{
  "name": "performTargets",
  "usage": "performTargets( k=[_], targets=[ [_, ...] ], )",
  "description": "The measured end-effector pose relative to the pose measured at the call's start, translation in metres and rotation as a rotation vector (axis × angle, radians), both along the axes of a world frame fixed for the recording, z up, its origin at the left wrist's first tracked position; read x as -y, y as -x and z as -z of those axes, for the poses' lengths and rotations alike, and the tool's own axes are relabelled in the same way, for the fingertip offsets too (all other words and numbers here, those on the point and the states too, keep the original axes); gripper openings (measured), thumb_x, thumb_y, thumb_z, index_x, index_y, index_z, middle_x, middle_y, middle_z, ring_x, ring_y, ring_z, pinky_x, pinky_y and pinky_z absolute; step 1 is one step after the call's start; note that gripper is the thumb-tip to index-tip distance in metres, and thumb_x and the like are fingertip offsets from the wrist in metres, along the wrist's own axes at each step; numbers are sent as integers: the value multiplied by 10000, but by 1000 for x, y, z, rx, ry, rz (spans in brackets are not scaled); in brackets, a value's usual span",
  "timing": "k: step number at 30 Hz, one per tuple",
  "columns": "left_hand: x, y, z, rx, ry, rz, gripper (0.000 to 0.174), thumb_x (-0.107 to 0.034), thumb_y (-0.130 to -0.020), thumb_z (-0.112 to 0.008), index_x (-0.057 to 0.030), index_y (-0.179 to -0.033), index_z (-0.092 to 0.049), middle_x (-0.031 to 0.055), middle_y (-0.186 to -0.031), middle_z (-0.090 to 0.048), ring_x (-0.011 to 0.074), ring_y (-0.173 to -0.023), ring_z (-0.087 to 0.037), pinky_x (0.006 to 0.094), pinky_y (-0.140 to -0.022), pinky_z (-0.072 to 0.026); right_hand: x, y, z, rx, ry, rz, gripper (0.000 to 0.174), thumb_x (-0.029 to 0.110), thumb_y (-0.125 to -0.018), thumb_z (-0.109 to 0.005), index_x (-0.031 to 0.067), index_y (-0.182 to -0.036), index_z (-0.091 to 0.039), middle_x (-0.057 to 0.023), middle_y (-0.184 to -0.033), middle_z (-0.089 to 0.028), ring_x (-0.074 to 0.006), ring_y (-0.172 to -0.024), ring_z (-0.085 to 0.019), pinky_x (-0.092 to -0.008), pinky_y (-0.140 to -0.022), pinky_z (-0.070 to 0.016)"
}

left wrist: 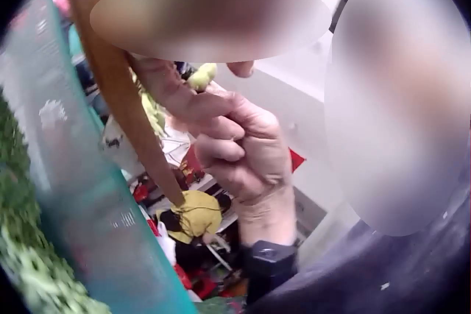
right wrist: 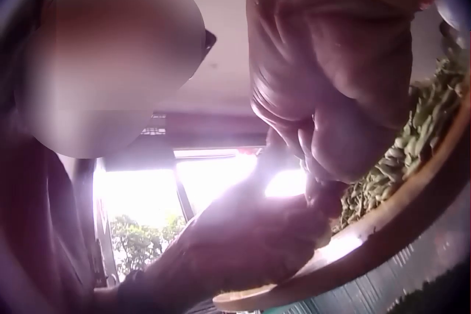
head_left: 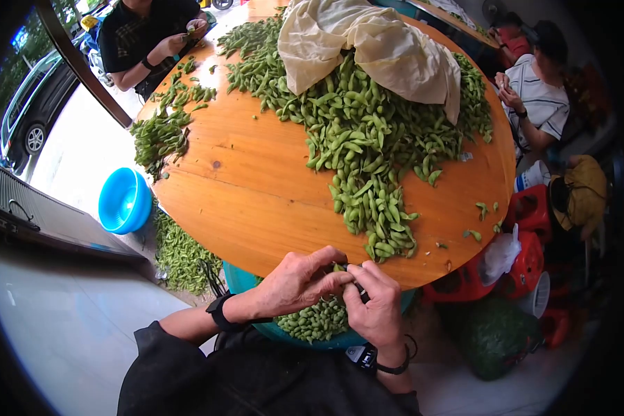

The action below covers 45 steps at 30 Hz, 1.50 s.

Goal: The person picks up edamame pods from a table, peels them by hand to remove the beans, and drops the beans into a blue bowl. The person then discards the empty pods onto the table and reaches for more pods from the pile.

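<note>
In the head view my left hand [head_left: 295, 284] and right hand [head_left: 376, 301] meet just off the near edge of the round wooden table [head_left: 256, 201]. Between their fingertips they pinch a green edamame pod [head_left: 338, 267], mostly covered by the fingers. A small dark thing [head_left: 362, 294] shows among the right fingers; I cannot tell what it is. The left wrist view has the pod [left wrist: 202, 76] poking out above the curled right fingers. Below both hands stands a teal basin [head_left: 238, 279] with picked pods [head_left: 315, 322] in it.
A large heap of edamame pods [head_left: 367, 139] covers the table's far side, partly under a cream cloth [head_left: 367, 45]. Smaller piles [head_left: 161, 136] lie left. A blue basin [head_left: 125, 201] and more pods [head_left: 180, 256] are on the floor. Red stools [head_left: 527, 260] stand right; other people sit around.
</note>
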<state>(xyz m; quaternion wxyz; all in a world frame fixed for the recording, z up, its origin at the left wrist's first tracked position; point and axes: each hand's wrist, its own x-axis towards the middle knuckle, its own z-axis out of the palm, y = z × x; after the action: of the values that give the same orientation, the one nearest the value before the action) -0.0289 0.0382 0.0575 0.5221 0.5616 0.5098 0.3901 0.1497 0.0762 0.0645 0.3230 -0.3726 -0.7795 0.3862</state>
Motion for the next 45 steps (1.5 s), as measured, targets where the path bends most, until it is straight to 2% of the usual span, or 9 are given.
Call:
performTargets(
  k=[7,13,20,29,32,34,36,40,45],
  targets=[
    [4,-1,17,405,220,19,386,-224,-1060,-417,31,-1346,-467,70,-806,-658,123,-741,-647,274,-694,-540,4,6,9,6,-41,97,160,-34,-830,-598,-78,-981,-625,-155,-786,-539,-290,-672,-585,-351,-588,-455],
    [8,-23,19,568,251,-306,328,-75,-974,-330,24,-1196,-550,-17,-690,-515,42,-582,-411,211,-541,-378,25,28,20,108,-261,203,225,-54,-828,-601,-54,-1053,-609,-172,-848,-501,-354,-693,-575,-415,-578,-457],
    [11,-32,17,658,207,-468,295,-39,-940,-365,30,-1109,-597,-25,-793,-550,31,-612,-410,198,-538,-372,23,32,25,86,-340,184,244,-72,-808,-596,-66,-1052,-607,-182,-853,-502,-349,-693,-576,-411,-586,-471],
    [21,-27,31,969,357,-264,504,2,-947,-402,-54,-1448,-411,39,-904,-570,95,-727,-490,255,-694,-434,6,6,18,-28,-105,135,198,-39,-815,-592,-57,-1009,-629,-151,-829,-561,-291,-680,-605,-366,-574,-476],
    [29,-11,18,579,181,8,437,-106,-1015,-464,-52,-1444,-403,68,-1045,-603,159,-960,-560,315,-855,-478,-1,-45,-2,-24,143,201,132,-43,-808,-603,-67,-936,-626,-95,-731,-518,-166,-605,-553,-307,-533,-432],
    [27,15,7,164,-8,541,266,-138,-994,-537,-7,-1220,-591,125,-1139,-636,233,-1086,-596,365,-915,-475,-11,-101,-23,273,36,26,171,-29,-740,-638,-50,-909,-634,-122,-717,-527,-234,-585,-560,-325,-535,-432],
    [20,24,6,-33,-328,615,168,-104,-939,-584,0,-1057,-643,150,-1004,-670,298,-961,-649,379,-832,-522,-11,-141,-40,444,114,-42,223,4,-717,-648,-29,-937,-650,-160,-735,-569,-299,-609,-584,-359,-560,-453],
    [-36,53,-14,-354,-293,121,141,-113,-872,-642,-17,-975,-655,172,-912,-661,365,-851,-652,424,-723,-534,-10,-174,-27,580,-90,305,222,-19,-743,-607,-77,-958,-611,-209,-741,-588,-325,-641,-604,-369,-614,-459],
    [-128,84,23,-770,-450,-195,154,-129,-820,-687,-33,-937,-661,143,-843,-644,340,-755,-639,417,-668,-515,-10,-147,-17,431,-48,294,207,-17,-776,-615,-62,-977,-639,-216,-813,-624,-385,-708,-625,-393,-633,-490]
  ],
)
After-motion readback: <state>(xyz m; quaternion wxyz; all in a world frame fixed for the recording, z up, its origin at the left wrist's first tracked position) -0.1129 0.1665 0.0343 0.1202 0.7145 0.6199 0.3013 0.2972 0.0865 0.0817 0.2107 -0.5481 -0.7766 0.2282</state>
